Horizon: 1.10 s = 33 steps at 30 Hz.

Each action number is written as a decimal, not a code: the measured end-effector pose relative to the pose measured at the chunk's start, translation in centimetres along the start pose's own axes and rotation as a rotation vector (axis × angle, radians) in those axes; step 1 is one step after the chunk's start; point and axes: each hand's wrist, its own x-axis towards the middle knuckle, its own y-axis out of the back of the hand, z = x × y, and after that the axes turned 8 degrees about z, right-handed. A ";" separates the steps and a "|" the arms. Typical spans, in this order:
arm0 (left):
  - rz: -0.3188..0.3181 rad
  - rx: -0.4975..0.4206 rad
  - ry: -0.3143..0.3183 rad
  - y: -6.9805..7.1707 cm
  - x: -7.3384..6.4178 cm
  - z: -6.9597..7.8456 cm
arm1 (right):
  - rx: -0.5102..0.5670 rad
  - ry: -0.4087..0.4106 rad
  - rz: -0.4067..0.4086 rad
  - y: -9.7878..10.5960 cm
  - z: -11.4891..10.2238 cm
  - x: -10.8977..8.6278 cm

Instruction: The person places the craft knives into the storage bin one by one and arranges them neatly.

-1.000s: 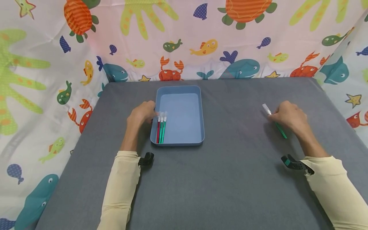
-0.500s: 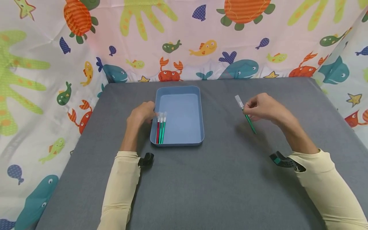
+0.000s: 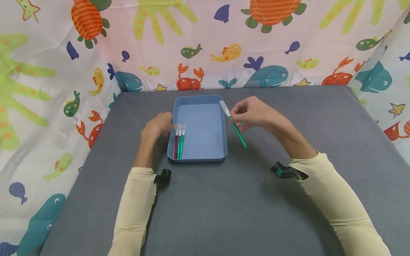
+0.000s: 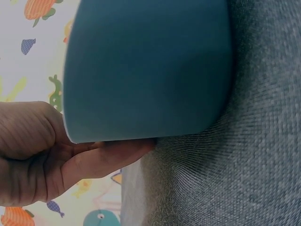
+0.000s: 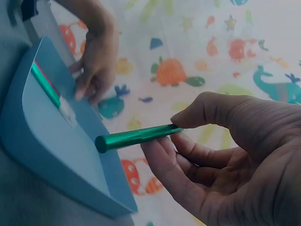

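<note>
At the left side of a shallow blue tray [image 3: 205, 131] is my left hand [image 3: 157, 126]. It holds the tray's left wall, with a digit over the rim and fingers along the outside; in the left wrist view, the hand [image 4: 80, 165] reaches behind the tray's wall [image 4: 150, 70]. My right hand [image 3: 251, 113] pinches a green pen [image 3: 238, 133] with a clear cap. The pen is raised and slanted, its capped end overlapping the tray's right rim. In the right wrist view, thumb and fingertips grip the green barrel [image 5: 136, 138], its round end pointing toward the tray [image 5: 61, 160].
Inside the tray, along its left wall, lie a red pen [image 3: 175, 145] and two green pens [image 3: 180, 145], clear caps toward the back. A grey cloth [image 3: 224, 206] covers the table. A curtain [image 3: 205, 32] printed with sea animals stands behind and at the sides.
My right hand has lifted the green pen off the cloth at the right and carried it left to the tray's right side. The left hand and the tray stay in place.
</note>
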 end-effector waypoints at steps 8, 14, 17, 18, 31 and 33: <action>0.003 0.014 -0.026 0.2 0.4 0.3 | 0.030 -0.024 -0.035 -4.5 -0.7 4.0; 0.002 0.012 0.013 0.0 0.7 0.2 | 0.002 -0.044 -0.063 -8.3 -1.0 6.2; -0.002 0.000 0.022 0.3 0.4 0.3 | -0.012 -0.072 -0.053 -9.9 -1.0 7.0; -0.006 -0.004 0.012 0.3 0.5 0.2 | -0.012 -0.080 -0.045 -10.3 -1.0 7.3; -0.019 -0.008 0.002 0.3 0.7 -0.6 | -0.025 -0.076 0.003 -13.8 0.2 8.4; -0.020 -0.009 0.006 0.3 0.6 -0.7 | -0.026 -0.069 -0.011 -14.1 0.2 8.3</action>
